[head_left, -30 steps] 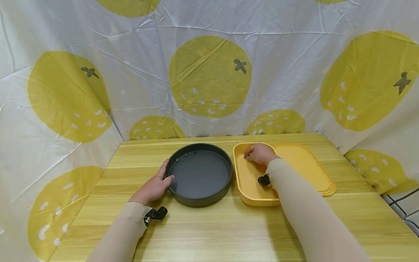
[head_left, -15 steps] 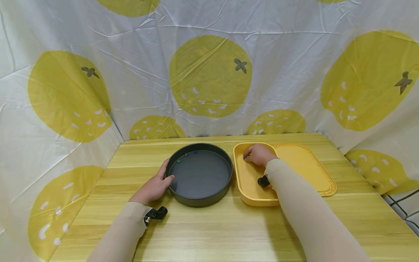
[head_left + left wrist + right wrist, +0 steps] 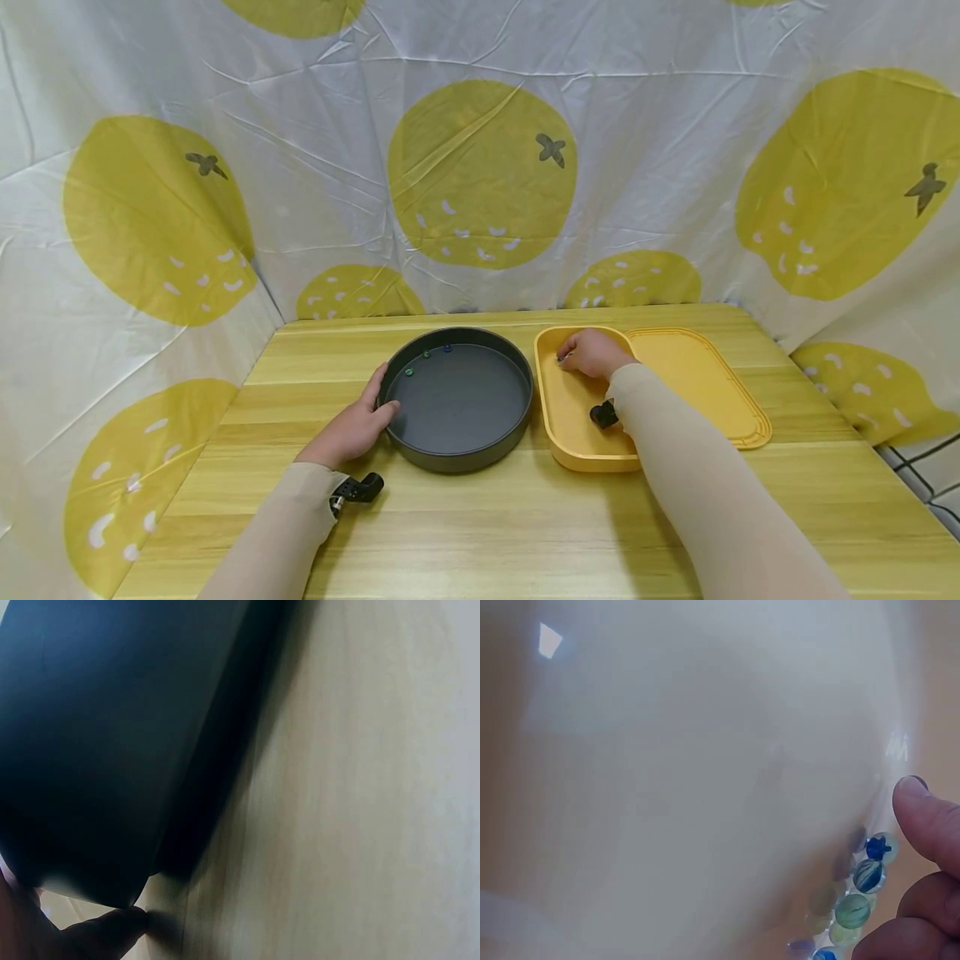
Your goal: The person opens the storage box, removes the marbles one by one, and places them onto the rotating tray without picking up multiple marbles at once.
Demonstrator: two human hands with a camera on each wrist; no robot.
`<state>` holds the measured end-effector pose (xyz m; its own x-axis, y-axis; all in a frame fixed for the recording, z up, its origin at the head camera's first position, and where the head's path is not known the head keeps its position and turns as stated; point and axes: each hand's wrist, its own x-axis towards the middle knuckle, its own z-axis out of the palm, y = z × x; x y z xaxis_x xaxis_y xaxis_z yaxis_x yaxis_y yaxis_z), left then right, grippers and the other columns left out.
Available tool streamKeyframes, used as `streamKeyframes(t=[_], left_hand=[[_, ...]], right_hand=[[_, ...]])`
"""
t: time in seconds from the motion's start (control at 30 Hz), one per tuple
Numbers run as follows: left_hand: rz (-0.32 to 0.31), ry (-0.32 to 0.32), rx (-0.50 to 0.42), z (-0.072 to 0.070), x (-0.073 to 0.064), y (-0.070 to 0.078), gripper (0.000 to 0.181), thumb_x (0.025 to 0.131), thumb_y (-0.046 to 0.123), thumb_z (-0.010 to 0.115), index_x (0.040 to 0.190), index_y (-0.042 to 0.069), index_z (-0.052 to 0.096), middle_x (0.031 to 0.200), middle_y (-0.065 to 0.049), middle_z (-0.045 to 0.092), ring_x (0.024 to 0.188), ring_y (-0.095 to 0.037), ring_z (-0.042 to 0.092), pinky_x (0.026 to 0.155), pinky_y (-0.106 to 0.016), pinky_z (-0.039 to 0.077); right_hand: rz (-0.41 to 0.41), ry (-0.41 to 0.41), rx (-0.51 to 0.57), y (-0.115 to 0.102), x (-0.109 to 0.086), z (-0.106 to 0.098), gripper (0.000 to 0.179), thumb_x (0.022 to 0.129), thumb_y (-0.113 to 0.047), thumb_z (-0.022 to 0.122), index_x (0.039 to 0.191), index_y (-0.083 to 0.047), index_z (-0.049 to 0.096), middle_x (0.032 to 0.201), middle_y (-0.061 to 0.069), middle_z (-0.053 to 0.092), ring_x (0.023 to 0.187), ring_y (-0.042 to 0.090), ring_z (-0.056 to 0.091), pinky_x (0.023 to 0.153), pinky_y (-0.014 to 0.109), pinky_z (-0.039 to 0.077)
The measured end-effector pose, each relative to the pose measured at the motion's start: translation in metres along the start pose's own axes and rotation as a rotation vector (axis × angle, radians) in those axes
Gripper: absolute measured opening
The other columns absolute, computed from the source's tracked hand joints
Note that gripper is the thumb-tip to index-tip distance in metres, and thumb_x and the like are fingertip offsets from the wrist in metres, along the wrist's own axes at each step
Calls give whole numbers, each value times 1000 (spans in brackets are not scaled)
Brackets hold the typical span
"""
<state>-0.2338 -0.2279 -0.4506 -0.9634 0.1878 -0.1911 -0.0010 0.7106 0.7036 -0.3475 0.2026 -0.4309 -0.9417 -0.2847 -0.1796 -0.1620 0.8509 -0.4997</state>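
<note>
My left hand [image 3: 352, 429] grips the near-left rim of a dark grey round pan [image 3: 457, 400], thumb over the inside edge and fingers along the outer wall. Two green marbles [image 3: 408, 372] and a blue marble [image 3: 447, 348] lie along the pan's far-left inner wall. My right hand [image 3: 595, 354] reaches into a yellow rectangular box [image 3: 570, 425], fingers bent down by its far-left part. In the right wrist view several glass marbles [image 3: 853, 910] line the box's curved wall, close beside the thumb and curled fingers of that hand. No marble shows between the fingers.
A yellow lid [image 3: 693, 387] lies flat at the box's right, partly behind the right sleeve. Both containers stand side by side on a wooden table [image 3: 480, 533]. A lemon-patterned curtain [image 3: 480, 183] hangs behind it. Each wrist carries a small black camera [image 3: 360, 489].
The nearest green marble in the pan has rolled slightly. My right hand has shifted a little to the left within the box. My left hand stays on the pan.
</note>
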Motion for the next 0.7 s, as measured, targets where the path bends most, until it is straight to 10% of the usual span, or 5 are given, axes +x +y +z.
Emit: streamKeyframes(t=[0.37, 0.7], left_hand=[[-6, -2, -5, 1, 0, 2, 77, 111, 46, 42, 170, 33, -5, 174, -20, 21, 154, -51, 33, 124, -67, 28], [-5, -5, 5, -1, 0, 1, 76, 111, 47, 41, 170, 34, -6, 175, -19, 18, 155, -51, 30, 124, -68, 27]], right_hand=[[11, 19, 93, -3, -2, -4, 27, 99, -20, 69, 121, -8, 78, 127, 14, 74, 108, 28, 65, 95, 41, 52], [11, 21, 134, -13, -2, -14, 29, 103, -22, 67, 127, -8, 75, 130, 16, 72, 93, 23, 64, 79, 33, 50]])
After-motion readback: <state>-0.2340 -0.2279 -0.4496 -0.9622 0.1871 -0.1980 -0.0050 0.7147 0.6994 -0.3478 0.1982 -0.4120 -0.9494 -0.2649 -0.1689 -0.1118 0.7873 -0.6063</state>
